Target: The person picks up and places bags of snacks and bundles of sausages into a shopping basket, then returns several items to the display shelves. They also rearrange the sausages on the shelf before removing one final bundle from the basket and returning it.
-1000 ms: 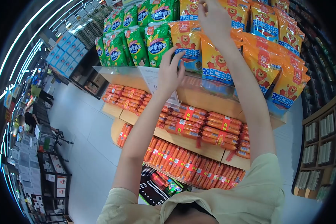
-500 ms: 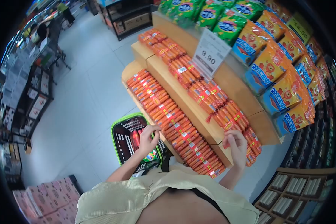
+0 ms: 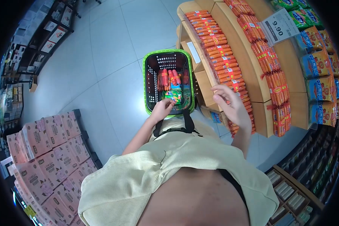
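Over the near end of a black basket with a green rim (image 3: 146, 75) is my left hand (image 3: 163, 109), fingers bent together beside a green packet (image 3: 172, 97); whether they grip anything is too small to make out. Red sausage packs (image 3: 169, 78) lie deeper in the basket. My right hand (image 3: 231, 103) hovers at the edge of the wooden shelf, near a row of orange-red sausage packs (image 3: 223, 56), its fingers loosely curved and apart with nothing in them.
A price sign (image 3: 278, 27) stands on the upper shelf step, near orange and blue bags (image 3: 317, 88). Pink boxes (image 3: 51, 160) are stacked at the lower left. Dark shelving (image 3: 52, 37) lines the upper left, and compartments with white packs (image 3: 286, 190) are at the lower right.
The view has turned downward and to the left, so the basket is now central. My left hand has come to the basket's near end. My right hand's fingers have spread somewhat.
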Tool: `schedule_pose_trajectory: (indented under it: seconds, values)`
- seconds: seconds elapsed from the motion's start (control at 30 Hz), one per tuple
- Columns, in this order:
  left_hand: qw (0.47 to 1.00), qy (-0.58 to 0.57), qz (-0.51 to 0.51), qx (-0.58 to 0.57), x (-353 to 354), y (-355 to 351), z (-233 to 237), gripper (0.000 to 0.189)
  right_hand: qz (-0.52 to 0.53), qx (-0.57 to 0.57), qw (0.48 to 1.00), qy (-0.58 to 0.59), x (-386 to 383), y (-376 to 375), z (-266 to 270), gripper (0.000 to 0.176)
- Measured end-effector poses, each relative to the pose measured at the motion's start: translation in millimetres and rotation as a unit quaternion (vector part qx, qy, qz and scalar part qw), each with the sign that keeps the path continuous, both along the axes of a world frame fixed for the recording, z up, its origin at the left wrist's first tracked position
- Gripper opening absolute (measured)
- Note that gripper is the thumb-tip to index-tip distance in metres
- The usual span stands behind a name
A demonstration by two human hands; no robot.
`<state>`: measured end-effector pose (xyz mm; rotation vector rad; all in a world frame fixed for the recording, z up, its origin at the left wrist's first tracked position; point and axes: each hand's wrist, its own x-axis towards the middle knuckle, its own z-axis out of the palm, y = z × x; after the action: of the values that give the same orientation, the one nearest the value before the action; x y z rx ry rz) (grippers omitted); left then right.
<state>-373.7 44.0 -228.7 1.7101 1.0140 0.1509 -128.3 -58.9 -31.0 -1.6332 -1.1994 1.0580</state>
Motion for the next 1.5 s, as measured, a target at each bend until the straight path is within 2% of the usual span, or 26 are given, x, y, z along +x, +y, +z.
schedule_pose_trajectory:
  seconds: [0.03, 0.07, 0.13, 0.23, 0.33, 0.37, 0.43, 0.57, 0.63, 0.7, 0.73, 0.8, 0.9, 0.93, 1.0, 1.03, 1.07, 1.13, 1.2, 1.23, 1.27, 1.3, 1.37, 1.4, 1.47, 1.5]
  values:
    - [0.999, 0.034, -0.021, 0.003, -8.2, 0.8, 8.6, 0.019, 0.026, -0.060, 0.997, 0.046, -14.7, -3.3, -10.5, 0.027]
    - [0.999, 0.033, -0.023, 0.000, -19.0, -0.2, 5.3, 0.019, 0.025, -0.063, 0.997, 0.046, -30.6, -7.4, -20.1, 0.027]
    - [0.995, 0.058, -0.082, 0.026, -40.7, -3.3, -10.3, 0.021, 0.128, -0.096, 0.987, 0.004, -58.9, -18.1, -36.6, 0.035]
    - [0.990, 0.069, -0.118, 0.037, -73.9, -9.5, -48.4, 0.024, 0.160, -0.183, 0.969, -0.038, -82.3, -43.0, -55.1, 0.044]
    - [0.977, 0.115, -0.176, 0.028, -94.0, -10.7, -59.7, 0.025, 0.107, -0.228, 0.965, -0.080, -89.6, -58.6, -60.5, 0.048]
    - [0.980, 0.117, -0.162, 0.017, -102.9, -12.4, -74.0, 0.026, 0.104, -0.225, 0.965, -0.082, -91.6, -61.9, -66.9, 0.048]
    - [0.982, 0.118, -0.146, 0.009, -122.5, -17.1, -103.2, 0.026, 0.061, -0.244, 0.948, -0.193, -93.8, -65.4, -83.6, 0.048]
    - [0.966, 0.193, 0.129, -0.114, -190.0, -42.8, -180.6, 0.025, 0.090, -0.196, 0.954, -0.210, -104.3, -62.6, -91.2, 0.047]
    - [0.928, 0.313, 0.087, -0.180, -232.5, -54.5, -211.5, 0.023, 0.125, -0.193, 0.970, -0.084, -114.0, -64.5, -85.0, 0.046]
    - [0.892, 0.397, -0.173, -0.129, -272.8, -71.6, -238.0, 0.023, 0.130, -0.182, 0.972, -0.076, -122.1, -73.8, -86.8, 0.046]
    - [0.891, 0.399, -0.175, -0.128, -275.7, -82.8, -231.1, 0.023, 0.137, -0.175, 0.973, -0.068, -124.8, -80.9, -88.9, 0.045]
    - [0.899, 0.405, -0.067, -0.148, -275.7, -104.1, -193.4, 0.023, 0.132, -0.175, 0.974, -0.057, -128.4, -98.5, -108.2, 0.046]
    - [0.910, 0.391, 0.004, -0.140, -239.3, -124.6, -122.3, 0.022, 0.158, -0.215, 0.963, -0.037, -136.3, -130.3, -141.7, 0.045]
    - [0.907, 0.398, 0.001, -0.137, -233.7, -132.6, -125.7, 0.022, 0.154, -0.212, 0.965, -0.030, -138.6, -141.5, -161.4, 0.045]
    - [0.949, 0.311, 0.006, -0.056, -229.3, -144.2, -146.3, 0.022, 0.178, -0.198, 0.955, 0.131, -144.4, -162.9, -195.8, 0.043]
    - [0.948, 0.314, 0.000, -0.053, -231.9, -144.5, -157.2, 0.022, 0.116, -0.226, 0.927, 0.276, -150.0, -172.1, -202.8, 0.040]
    - [0.943, 0.329, -0.039, -0.039, -234.6, -142.8, -168.3, 0.023, 0.111, -0.224, 0.927, 0.279, -153.2, -184.9, -217.8, 0.040]
    - [0.936, 0.342, -0.078, -0.021, -239.6, -139.7, -168.8, 0.025, -0.068, -0.248, 0.867, 0.426, -154.4, -216.8, -272.2, 0.037]
    - [0.936, 0.346, -0.058, -0.020, -247.6, -137.6, -150.8, 0.030, -0.188, -0.317, 0.889, 0.271, -145.9, -263.9, -351.0, 0.029]
    - [0.936, 0.346, -0.060, -0.019, -244.1, -139.2, -136.2, 0.030, -0.199, -0.330, 0.921, 0.065, -140.0, -306.6, -426.5, 0.030]
    - [0.936, 0.345, 0.025, -0.069, -237.4, -141.6, -121.3, 0.031, -0.169, -0.383, 0.890, -0.182, -131.7, -342.9, -455.9, 0.031]
    - [0.927, 0.340, 0.109, -0.118, -233.5, -141.0, -113.1, 0.033, -0.210, -0.512, 0.820, -0.145, -124.1, -359.9, -439.6, 0.029]
    - [0.934, 0.333, 0.099, -0.088, -243.1, -137.9, -138.5, 0.033, -0.404, -0.551, 0.717, 0.137, -110.6, -383.2, -438.3, 0.026]
    - [0.939, 0.326, 0.090, -0.062, -248.9, -134.9, -155.7, 0.034, -0.413, -0.544, 0.717, 0.138, -114.6, -381.1, -419.1, 0.026]
    - [0.950, 0.297, 0.066, -0.064, -260.0, -119.1, -166.8, 0.035, -0.475, -0.293, 0.773, 0.302, -121.0, -380.2, -368.7, 0.022]
    - [0.948, 0.309, 0.030, -0.074, -262.1, -108.5, -164.9, 0.034, -0.483, -0.283, 0.773, 0.298, -126.5, -377.0, -361.2, 0.022]
